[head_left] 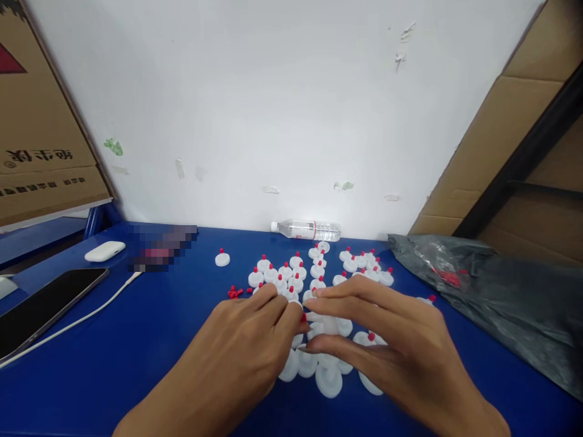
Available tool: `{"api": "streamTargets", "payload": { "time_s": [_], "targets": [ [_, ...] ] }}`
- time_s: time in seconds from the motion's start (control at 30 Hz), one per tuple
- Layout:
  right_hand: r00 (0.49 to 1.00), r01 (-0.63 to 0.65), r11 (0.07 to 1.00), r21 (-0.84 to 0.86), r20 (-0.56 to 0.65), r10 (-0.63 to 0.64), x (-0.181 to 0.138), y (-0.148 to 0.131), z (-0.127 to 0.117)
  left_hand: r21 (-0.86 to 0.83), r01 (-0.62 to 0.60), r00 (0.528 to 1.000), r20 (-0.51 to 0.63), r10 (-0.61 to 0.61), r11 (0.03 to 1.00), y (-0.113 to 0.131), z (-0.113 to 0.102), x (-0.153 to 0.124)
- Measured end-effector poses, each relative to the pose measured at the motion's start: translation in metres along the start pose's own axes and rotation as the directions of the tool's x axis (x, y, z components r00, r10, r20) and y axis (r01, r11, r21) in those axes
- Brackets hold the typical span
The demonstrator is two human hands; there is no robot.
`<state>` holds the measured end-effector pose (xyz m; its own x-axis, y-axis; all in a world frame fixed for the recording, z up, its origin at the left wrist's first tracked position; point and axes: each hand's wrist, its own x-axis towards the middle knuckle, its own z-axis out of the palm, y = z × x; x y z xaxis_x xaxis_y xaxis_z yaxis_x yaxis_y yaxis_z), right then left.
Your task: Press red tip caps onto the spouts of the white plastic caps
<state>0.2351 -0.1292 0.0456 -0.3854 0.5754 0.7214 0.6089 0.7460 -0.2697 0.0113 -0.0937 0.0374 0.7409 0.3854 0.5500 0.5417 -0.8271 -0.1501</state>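
At the middle of the table my left hand (259, 340) is closed, its fingertips pinching a small red tip cap (303, 317). Facing it, my right hand (387, 334) curls its thumb and fingers around a white nozzle cap (330, 326), whose spout points toward the red piece. Whether the two parts touch is hard to make out. Beyond my hands stand several white caps with red tips (285, 271). Closer to me lie several plain white caps (328, 380), partly under my right hand. A few loose red tip caps (234, 292) sit left of the group.
A clear plastic bottle (305, 230) lies along the wall. At right is a dark plastic bag (492, 303) with a clear bag of red pieces (449, 277). A phone (45, 309), white cable (91, 325) and white case (104, 251) occupy the left. Cardboard boxes (45, 121) flank the table.
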Motion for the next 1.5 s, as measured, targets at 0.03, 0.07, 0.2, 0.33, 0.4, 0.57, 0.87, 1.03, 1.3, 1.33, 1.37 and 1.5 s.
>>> {"api": "streamTargets", "payload": {
  "time_s": [0.03,0.07,0.2,0.33,0.4,0.57,0.87,1.03,1.3,1.33,1.37,1.5],
  "targets": [
    [1.0,-0.003,1.0,0.001,-0.005,0.003,0.0,0.0,0.0,-0.006,0.0,1.0,-0.007,0.0,1.0,0.0,0.0,0.0],
    [1.0,-0.003,1.0,0.004,-0.007,0.003,-0.001,0.0,0.0,-0.013,0.001,1.0,-0.013,-0.001,1.0,0.0,0.001,0.0],
    [1.0,-0.005,1.0,0.021,-0.012,0.006,-0.001,0.0,0.001,-0.056,0.022,1.0,0.012,-0.021,0.998,0.0,0.001,-0.002],
    [1.0,0.0,0.999,0.045,-0.021,0.001,0.001,-0.002,-0.001,-0.182,0.083,0.992,0.113,-0.063,0.98,-0.002,-0.002,-0.004],
    [1.0,0.003,0.998,0.063,-0.03,-0.001,0.002,-0.003,-0.002,-0.239,0.113,0.985,0.157,-0.076,0.964,-0.003,-0.004,-0.005],
    [0.998,0.029,0.999,0.027,-0.056,-0.028,0.001,-0.005,0.0,-0.282,0.144,0.978,0.186,-0.093,0.948,-0.003,-0.006,-0.008],
    [0.999,0.035,0.999,0.001,-0.023,-0.035,-0.003,-0.007,0.0,-0.31,0.171,0.971,0.213,-0.107,0.935,-0.001,-0.006,-0.008],
    [0.999,0.037,0.999,0.034,-0.033,-0.036,-0.001,-0.007,-0.001,-0.297,0.186,0.967,0.223,-0.122,0.937,0.0,-0.007,-0.011],
    [0.995,0.079,0.994,0.073,-0.06,-0.075,0.007,-0.004,-0.009,-0.325,0.127,0.991,-0.002,-0.135,0.937,0.0,-0.006,-0.012],
    [0.995,0.081,0.995,0.065,-0.065,-0.077,0.008,-0.004,-0.01,-0.33,0.131,0.99,-0.01,-0.142,0.935,0.0,-0.006,-0.011],
    [0.995,0.079,0.995,0.055,-0.073,-0.075,0.009,-0.004,-0.01,-0.338,0.135,0.989,-0.012,-0.148,0.931,-0.001,-0.007,-0.01],
    [0.996,0.039,0.998,0.043,-0.076,-0.035,0.01,-0.004,-0.009,-0.363,0.147,0.986,-0.017,-0.165,0.92,-0.002,-0.01,-0.008]
  ]
}}
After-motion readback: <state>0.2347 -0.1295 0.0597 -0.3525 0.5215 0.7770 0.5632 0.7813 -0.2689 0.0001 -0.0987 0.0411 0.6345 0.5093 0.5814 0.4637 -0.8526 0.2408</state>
